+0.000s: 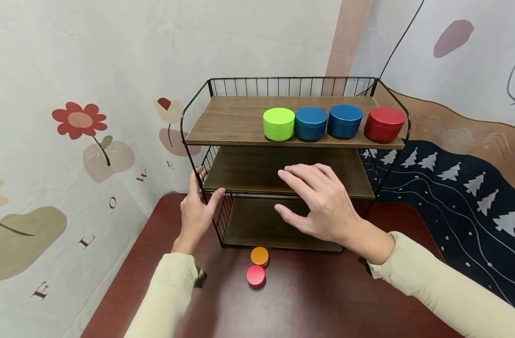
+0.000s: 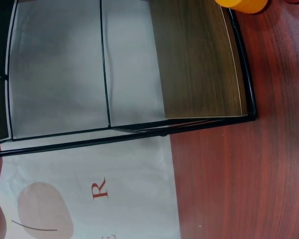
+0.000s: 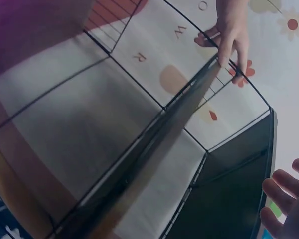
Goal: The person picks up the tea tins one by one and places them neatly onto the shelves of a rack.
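A three-tier shelf rack (image 1: 257, 180) with a black wire frame and brown boards stands on the table. At its left side my left hand (image 1: 197, 209) grips the frame by the middle board, thumb in front and fingers around the side; the right wrist view also shows this left hand (image 3: 231, 37) on the rail. My right hand (image 1: 321, 199) hovers before the middle board, fingers extended and holding nothing. Along the top board's front edge sit a lime-green round tin (image 1: 278, 124), two blue tins (image 1: 310, 124) and a red tin (image 1: 384, 125).
An orange round tin (image 1: 259, 257) and a pinkish-red tin (image 1: 255, 276) stand close together on the dark red table (image 1: 299, 300), before the rack's bottom board. A printed cloth (image 1: 126, 56) hangs behind and beside the rack.
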Motion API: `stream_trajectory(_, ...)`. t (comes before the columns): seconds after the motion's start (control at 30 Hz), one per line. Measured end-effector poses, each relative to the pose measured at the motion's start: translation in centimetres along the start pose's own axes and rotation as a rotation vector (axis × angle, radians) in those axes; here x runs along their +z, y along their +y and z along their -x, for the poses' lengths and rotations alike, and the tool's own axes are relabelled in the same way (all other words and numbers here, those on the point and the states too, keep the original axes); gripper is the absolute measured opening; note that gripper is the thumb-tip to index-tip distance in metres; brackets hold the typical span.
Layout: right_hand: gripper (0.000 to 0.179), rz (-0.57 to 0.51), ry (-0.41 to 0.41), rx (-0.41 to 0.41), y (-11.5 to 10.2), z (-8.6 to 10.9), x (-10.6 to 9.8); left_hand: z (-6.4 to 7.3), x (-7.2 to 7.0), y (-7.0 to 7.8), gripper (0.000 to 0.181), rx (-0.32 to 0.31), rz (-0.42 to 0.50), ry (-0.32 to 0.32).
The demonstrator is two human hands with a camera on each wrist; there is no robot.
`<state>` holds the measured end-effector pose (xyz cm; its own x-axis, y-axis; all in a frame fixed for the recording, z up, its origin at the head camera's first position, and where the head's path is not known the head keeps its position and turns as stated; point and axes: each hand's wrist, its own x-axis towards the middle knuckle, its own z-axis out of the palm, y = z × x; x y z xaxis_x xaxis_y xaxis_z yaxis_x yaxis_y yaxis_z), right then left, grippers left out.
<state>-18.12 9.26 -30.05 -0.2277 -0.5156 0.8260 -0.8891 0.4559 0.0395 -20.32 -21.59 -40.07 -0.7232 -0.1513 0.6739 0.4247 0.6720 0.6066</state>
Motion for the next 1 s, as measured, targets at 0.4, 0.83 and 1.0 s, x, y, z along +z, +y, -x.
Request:
stream_trajectory(0.4, 0.053, -0.049, -0.033, 0.054, -1.0, 2.8, 2.3, 0.0, 0.1, -0.3, 0.071, 0.007, -0.025, 0.002)
stream_trajectory(0.83, 0.051, -0.083, -0.045, 0.09, -2.2, 7.0, 5.8, -0.1, 0.2, -0.3, 0.071, 0.007, -0.008, 0.006)
stream_trajectory(1.0, 0.051, -0.093, -0.088, 0.11, -3.1, 8.5, 7.2, -0.1, 0.2, -0.2, 0.072, 0.004, 0.005, 0.009)
